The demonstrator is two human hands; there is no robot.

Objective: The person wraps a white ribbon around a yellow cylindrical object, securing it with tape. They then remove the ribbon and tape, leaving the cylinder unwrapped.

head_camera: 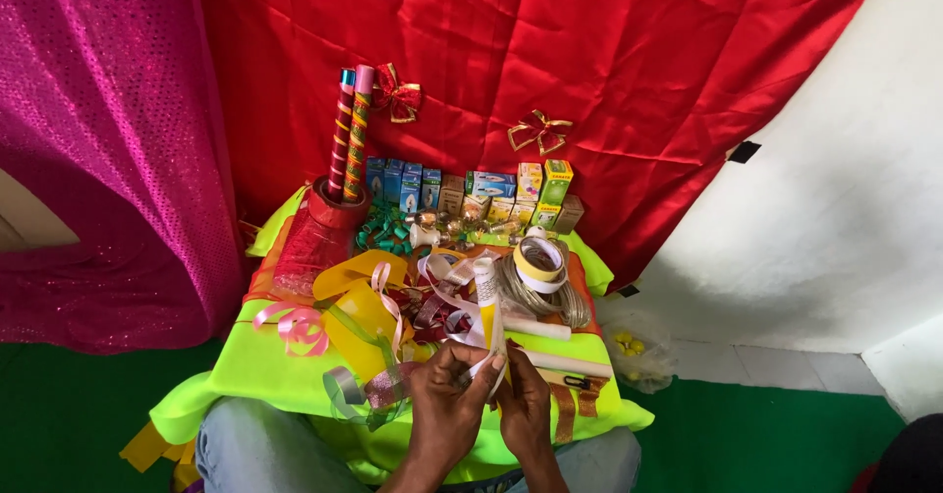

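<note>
The white and yellow tube (486, 301) stands almost upright, its long axis going up and a little away from the person, the top end pointing to the boxes. Both hands hold it at the lower end: the left hand (447, 410) has its fingers (488, 367) closed around it, and the right hand (526, 405) presses from the other side. They are at the near edge of the surface (265, 360), which has a bright yellow-green cloth. Ribbons (368, 316) crowd the left, a tape roll (540, 262) is behind; open room remains at the near left corner.
</note>
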